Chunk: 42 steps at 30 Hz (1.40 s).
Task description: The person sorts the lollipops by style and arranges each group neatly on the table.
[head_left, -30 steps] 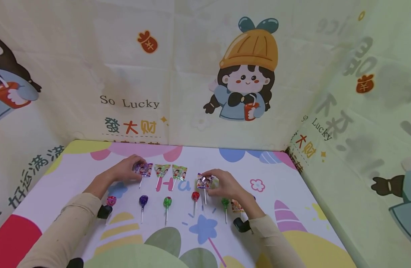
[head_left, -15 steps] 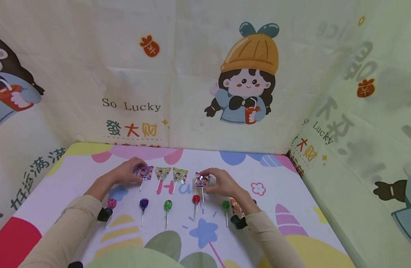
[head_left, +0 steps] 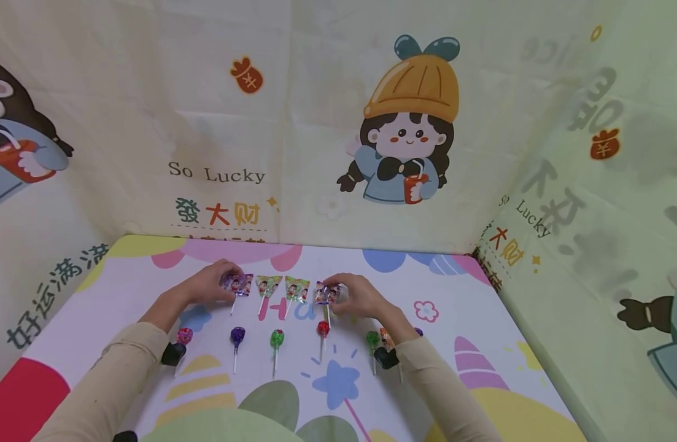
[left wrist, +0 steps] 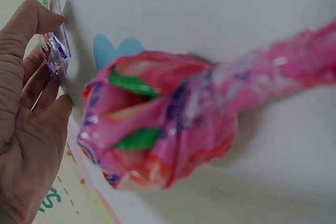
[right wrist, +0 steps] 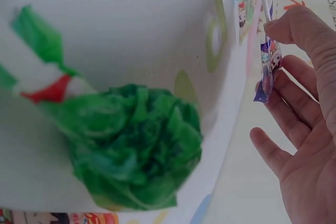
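Observation:
My left hand (head_left: 210,283) pinches a purple-wrapped lollipop (head_left: 244,285) between thumb and fingers at the left end of the back row; the left wrist view shows its shiny wrapper (left wrist: 54,51). Two lollipops in flat green wrappers, one (head_left: 269,286) beside the other (head_left: 297,289), lie just to its right, sticks toward me. My right hand (head_left: 363,294) grips another purple-wrapped lollipop (head_left: 327,293) by its wrapper, right of the green pair. In the right wrist view that wrapper (right wrist: 269,69) sits between thumb and fingers, its white stick showing.
A nearer row holds round lollipops: pink (head_left: 185,335), dark purple (head_left: 237,334), green (head_left: 277,337), red (head_left: 323,329) and another green (head_left: 372,338). An orange-wrapped one (head_left: 386,337) is partly behind my right wrist. Printed cloth walls (head_left: 310,221) enclose the table (head_left: 393,288).
My right hand has moved left with its purple-wrapped lollipop, closer to the green-wrapped pair. The left hand stays at its lollipop. The head view has tilted up slightly.

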### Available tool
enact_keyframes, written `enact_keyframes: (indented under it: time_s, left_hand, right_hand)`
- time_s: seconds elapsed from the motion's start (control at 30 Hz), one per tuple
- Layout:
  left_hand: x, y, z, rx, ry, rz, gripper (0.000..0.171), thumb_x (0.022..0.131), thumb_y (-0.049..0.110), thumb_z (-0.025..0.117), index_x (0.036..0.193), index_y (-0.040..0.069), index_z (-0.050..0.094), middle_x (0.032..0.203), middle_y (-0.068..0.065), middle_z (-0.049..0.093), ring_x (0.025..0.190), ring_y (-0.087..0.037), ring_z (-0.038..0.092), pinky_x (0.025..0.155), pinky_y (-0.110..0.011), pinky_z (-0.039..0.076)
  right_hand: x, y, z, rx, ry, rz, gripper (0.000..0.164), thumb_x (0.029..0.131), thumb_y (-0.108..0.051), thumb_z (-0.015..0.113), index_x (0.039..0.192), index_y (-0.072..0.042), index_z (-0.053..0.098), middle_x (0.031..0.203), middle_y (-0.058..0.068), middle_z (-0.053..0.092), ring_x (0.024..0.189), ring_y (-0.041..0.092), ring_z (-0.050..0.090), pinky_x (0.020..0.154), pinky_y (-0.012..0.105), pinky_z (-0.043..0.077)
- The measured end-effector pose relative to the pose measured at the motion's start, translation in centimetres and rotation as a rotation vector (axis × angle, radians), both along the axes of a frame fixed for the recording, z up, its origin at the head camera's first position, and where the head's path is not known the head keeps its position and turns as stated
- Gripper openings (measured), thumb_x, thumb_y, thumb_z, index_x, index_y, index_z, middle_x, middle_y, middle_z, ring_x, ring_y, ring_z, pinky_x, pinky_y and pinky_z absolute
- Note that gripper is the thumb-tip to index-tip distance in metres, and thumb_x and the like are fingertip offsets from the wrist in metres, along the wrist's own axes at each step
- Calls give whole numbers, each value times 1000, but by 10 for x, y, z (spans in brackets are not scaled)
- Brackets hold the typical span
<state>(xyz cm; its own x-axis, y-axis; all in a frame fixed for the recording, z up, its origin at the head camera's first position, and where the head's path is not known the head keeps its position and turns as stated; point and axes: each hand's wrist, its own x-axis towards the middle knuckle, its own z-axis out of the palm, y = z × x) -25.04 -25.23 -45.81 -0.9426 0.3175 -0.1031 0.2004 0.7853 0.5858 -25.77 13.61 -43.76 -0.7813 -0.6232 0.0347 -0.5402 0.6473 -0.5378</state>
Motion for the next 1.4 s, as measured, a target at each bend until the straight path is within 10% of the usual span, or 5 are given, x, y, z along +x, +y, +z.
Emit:
enact_keyframes:
  time_s: [1.4]
  left_hand:
    - [0,3,-1,12,1,4,62,83,20,85,134,1,57,134,-21,52,125,-41,51,111,-62,39]
  right_hand:
    - [-32,-16,-9,146,-14,66,50,83,-13,83,130,-9,67,130,7,68,119,23,61,111,43,45]
